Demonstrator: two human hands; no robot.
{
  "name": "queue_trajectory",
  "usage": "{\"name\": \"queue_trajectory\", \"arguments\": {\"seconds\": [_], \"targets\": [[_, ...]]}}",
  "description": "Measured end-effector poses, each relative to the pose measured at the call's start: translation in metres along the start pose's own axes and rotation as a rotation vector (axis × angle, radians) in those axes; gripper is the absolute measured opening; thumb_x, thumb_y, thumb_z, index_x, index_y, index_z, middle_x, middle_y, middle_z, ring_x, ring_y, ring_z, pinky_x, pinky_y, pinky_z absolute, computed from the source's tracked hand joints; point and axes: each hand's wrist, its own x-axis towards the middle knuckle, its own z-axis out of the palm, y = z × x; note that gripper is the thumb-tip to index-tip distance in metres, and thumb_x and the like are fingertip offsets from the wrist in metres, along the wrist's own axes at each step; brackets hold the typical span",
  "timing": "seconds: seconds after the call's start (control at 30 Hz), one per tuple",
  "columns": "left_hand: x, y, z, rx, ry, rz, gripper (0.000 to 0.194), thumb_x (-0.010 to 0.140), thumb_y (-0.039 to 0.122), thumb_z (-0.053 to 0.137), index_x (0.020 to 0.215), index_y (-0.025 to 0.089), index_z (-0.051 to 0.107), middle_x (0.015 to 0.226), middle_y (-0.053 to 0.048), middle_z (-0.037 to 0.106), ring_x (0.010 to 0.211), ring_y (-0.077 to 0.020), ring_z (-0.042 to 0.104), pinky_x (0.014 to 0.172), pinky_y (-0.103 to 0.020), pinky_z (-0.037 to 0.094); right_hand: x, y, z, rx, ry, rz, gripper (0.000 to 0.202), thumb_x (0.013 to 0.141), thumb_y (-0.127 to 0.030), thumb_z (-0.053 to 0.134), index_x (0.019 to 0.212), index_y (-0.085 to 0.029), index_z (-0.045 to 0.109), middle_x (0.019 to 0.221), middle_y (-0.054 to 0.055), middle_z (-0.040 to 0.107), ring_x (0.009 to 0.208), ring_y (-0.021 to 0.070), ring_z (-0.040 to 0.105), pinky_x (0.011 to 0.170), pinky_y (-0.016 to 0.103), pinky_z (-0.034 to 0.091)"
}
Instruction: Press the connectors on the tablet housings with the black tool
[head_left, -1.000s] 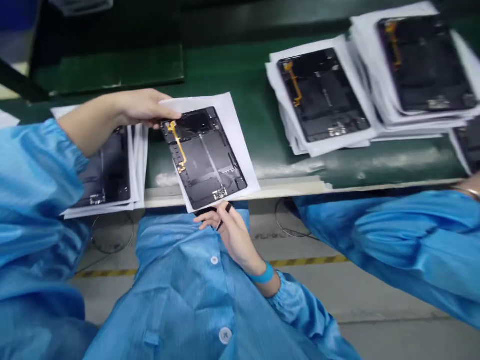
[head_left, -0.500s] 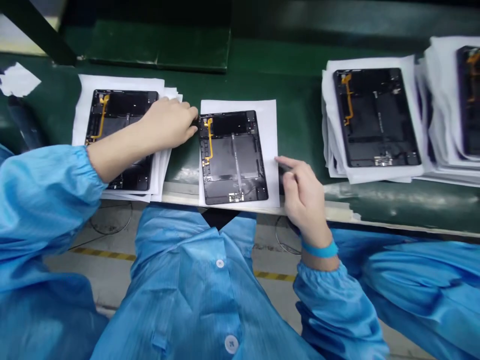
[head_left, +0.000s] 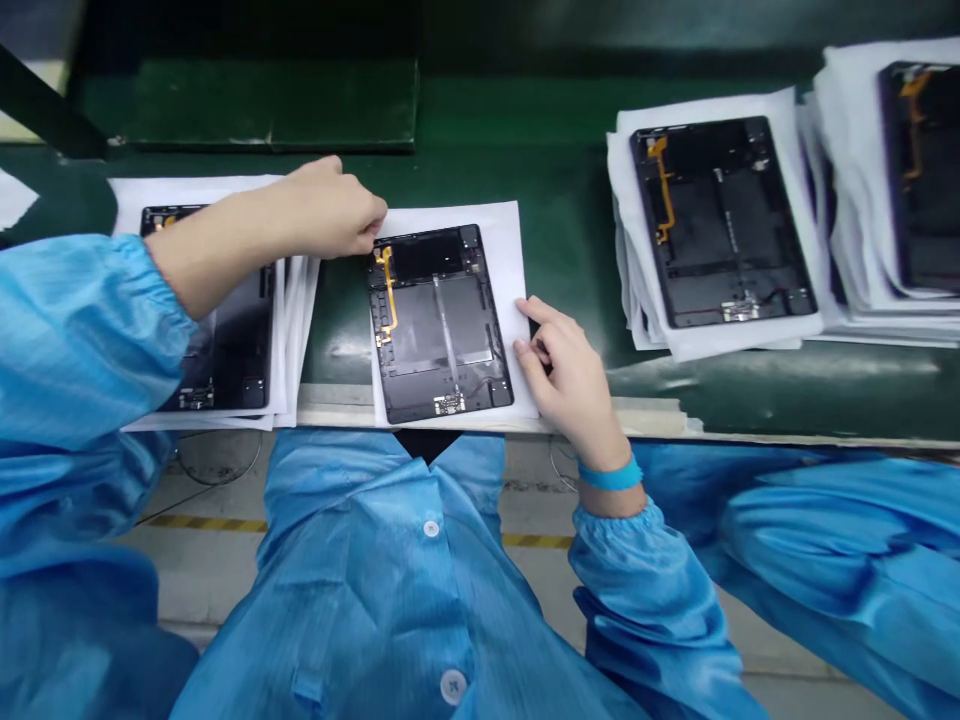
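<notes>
An opened black tablet housing [head_left: 439,320] with an orange flex cable lies on a white paper sheet [head_left: 510,260] before me. My left hand [head_left: 330,212] is closed, its fingertips at the housing's upper left corner; whether they pinch the housing or the paper is hidden. At the sheet's right edge is my right hand [head_left: 566,365], its fingers curled and the index fingertip and thumb on the paper. Something dark shows under those fingers, too covered to name. Beneath my left forearm, another tablet housing [head_left: 240,350] tops a stack of paper sheets [head_left: 294,340].
To the right, a tablet housing [head_left: 724,220] lies on a paper stack [head_left: 626,250], beside another housing [head_left: 930,180] on a taller stack [head_left: 847,170]. A green raised board [head_left: 277,105] stands at the back of the green bench [head_left: 555,180]. A person's blue-clothed leg [head_left: 840,540] is at right.
The view has shifted, so the bench things appear further left. My left fingertips have moved from beside the housing onto its upper left corner. My right thumb has come to the paper's edge.
</notes>
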Motion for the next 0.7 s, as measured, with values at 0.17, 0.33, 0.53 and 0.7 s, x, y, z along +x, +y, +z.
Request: {"name": "queue_trajectory", "arguments": {"seconds": [0.17,0.33,0.53,0.7], "targets": [[0.014,0.013,-0.007,-0.015,-0.045,0.093,0.056,0.069,-0.015,0.072,0.050,0.032,0.051,0.051,-0.003,0.047,0.170,-0.0301,0.042,0.152,-0.044,0.010,0.003,0.000,-0.001,0.010,0.011,0.005,0.030,0.114,-0.037,0.056,0.086,-0.030,0.049,0.155,0.013,0.079,0.152,0.0335,0.070,0.125,0.060,0.059],[0.040,0.015,-0.009,0.042,-0.175,0.041,0.044,0.067,-0.019,0.076,0.058,0.023,0.069,0.057,-0.002,0.050,0.168,-0.0376,0.045,0.144,-0.041,0.032,0.003,0.000,-0.002,0.021,0.004,-0.005,0.031,0.113,-0.036,0.057,0.085,-0.030,0.048,0.155,0.014,0.078,0.153,0.0346,0.070,0.124,0.062,0.059],[0.081,-0.006,-0.007,-0.106,-0.163,-0.183,0.032,0.070,-0.021,0.071,0.066,0.010,0.077,0.077,-0.004,0.066,0.158,-0.0447,0.056,0.114,-0.029,0.054,0.003,0.000,-0.002,0.034,0.000,-0.015,0.031,0.114,-0.038,0.057,0.086,-0.029,0.050,0.152,0.013,0.080,0.152,0.0359,0.070,0.123,0.064,0.059],[0.084,0.010,-0.009,0.126,-0.225,-0.108,0.024,0.070,-0.011,0.081,0.067,0.012,0.080,0.074,-0.005,0.065,0.147,-0.0426,0.065,0.107,-0.028,0.056,0.004,0.001,-0.002,0.032,0.008,-0.018,0.035,0.115,-0.039,0.057,0.083,-0.029,0.045,0.151,0.013,0.080,0.151,0.0355,0.071,0.121,0.061,0.061]]}}
